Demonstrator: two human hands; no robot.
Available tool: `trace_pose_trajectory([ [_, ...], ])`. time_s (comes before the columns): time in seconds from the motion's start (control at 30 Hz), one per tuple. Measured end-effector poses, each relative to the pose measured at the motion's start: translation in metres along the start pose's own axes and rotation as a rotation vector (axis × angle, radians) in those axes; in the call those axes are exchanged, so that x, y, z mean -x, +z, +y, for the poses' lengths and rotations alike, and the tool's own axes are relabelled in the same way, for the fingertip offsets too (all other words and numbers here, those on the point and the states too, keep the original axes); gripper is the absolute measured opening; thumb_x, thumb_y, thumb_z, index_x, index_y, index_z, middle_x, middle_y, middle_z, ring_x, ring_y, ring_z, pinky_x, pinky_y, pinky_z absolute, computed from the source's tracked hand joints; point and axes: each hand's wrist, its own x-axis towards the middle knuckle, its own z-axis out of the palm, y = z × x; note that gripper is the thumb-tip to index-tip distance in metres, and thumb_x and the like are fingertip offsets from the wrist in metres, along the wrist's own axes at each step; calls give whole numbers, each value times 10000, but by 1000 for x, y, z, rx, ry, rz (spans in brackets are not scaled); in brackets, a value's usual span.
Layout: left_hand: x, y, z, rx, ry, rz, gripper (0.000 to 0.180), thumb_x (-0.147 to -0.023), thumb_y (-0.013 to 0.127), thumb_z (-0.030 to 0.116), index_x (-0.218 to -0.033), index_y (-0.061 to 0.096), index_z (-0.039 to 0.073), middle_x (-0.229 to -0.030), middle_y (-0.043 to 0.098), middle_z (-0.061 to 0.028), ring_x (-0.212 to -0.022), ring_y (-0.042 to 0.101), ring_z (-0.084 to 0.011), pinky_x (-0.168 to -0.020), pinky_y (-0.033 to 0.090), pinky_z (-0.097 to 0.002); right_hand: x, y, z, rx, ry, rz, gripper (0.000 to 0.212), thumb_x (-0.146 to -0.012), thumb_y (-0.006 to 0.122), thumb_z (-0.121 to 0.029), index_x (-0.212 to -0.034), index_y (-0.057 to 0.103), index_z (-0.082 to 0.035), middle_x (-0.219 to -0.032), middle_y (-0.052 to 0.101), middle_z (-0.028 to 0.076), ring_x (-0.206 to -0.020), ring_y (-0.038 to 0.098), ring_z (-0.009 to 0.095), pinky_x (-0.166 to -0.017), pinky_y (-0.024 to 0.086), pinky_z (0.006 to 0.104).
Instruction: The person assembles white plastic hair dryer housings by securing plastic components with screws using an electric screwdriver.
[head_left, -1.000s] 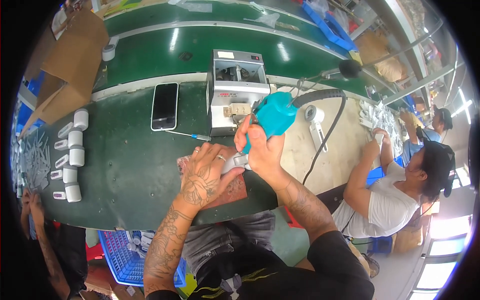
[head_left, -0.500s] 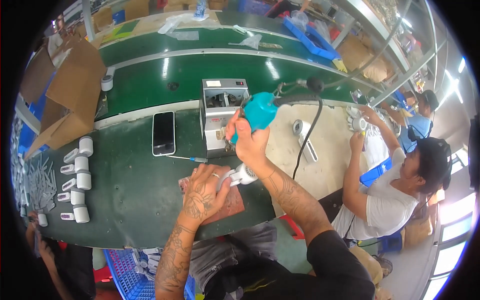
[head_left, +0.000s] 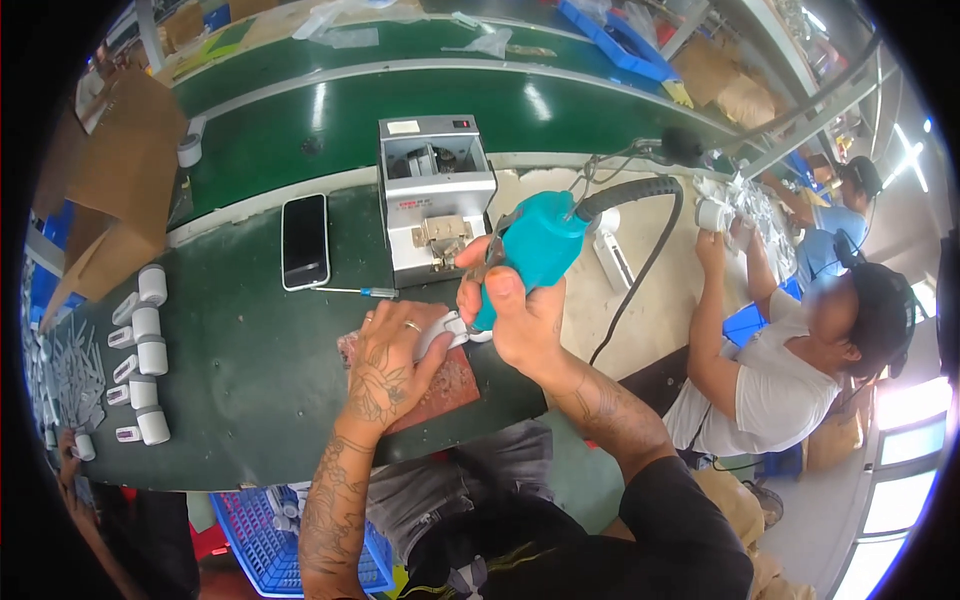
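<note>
My right hand [head_left: 522, 310] is wrapped round a teal electric screwdriver [head_left: 545, 238] with a black cable, its lower end pointing down at a white plastic device [head_left: 446, 328]. With its fingers over the device's handle, my left hand [head_left: 392, 355] presses it on a reddish-brown pad [head_left: 440, 392]. The device's round head is mostly hidden behind the screwdriver and my right hand. Just beyond my hands stands a grey metal screw feeder [head_left: 437, 205]. A small screwdriver [head_left: 376, 293] with a blue handle lies left of it, below a phone [head_left: 305, 242].
Several finished-looking white devices [head_left: 150, 355] stand in a row at the left, near a pile of grey parts [head_left: 70, 360]. Another device [head_left: 612, 258] lies at the right. A cardboard box [head_left: 125, 170] is far left, a blue basket [head_left: 270, 565] below. A co-worker [head_left: 770, 370] sits at right.
The electric screwdriver has come down onto the white device, and my right hand has moved lower and slightly right with it. My left hand stays on the device. The whole view has shifted a little.
</note>
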Motion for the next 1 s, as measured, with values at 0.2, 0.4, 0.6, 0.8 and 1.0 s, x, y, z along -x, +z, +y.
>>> trace_pose_trajectory([
  [0.2,4,-1,3,-17,-19,-45,279,-905,729,201,-1141,701,54,-1121,662,-85,-1047,597,-330,-917,462,-480,5,6,2,3,-28,45,547,-1010,637,-505,-1049,571,36,-718,592,74,-627,589,167,-568,483,316],
  [0.4,9,4,-2,-34,-45,-58,267,-915,710,191,-1139,688,49,-1127,655,-87,-1062,588,-332,-917,457,-474,19,0,32,-117,8,22,281,-1042,622,-232,-904,635,13,-725,630,50,-635,593,122,-577,465,285],
  [0.6,-3,1,4,-67,-13,-51,279,-920,688,181,-1154,670,29,-1228,647,-81,-1103,581,-342,-935,455,-470,12,-4,22,-82,11,24,472,-988,677,-461,-979,548,-8,-719,577,83,-611,577,187,-558,465,315],
  [0.8,7,5,1,-131,124,-46,309,-911,704,166,-1194,679,45,-1263,646,-93,-1104,592,-337,-958,467,-472,17,-3,11,-50,47,71,537,-1008,637,-520,-1070,574,10,-729,584,75,-620,581,180,-568,477,317],
  [1.0,56,-29,21,-364,168,3,420,-844,767,132,-1247,660,75,-1164,638,-104,-1046,599,-314,-922,466,-480,45,-27,-31,-226,-68,293,782,-873,526,-826,-1064,546,-68,-648,501,20,-560,509,167,-515,432,327],
])
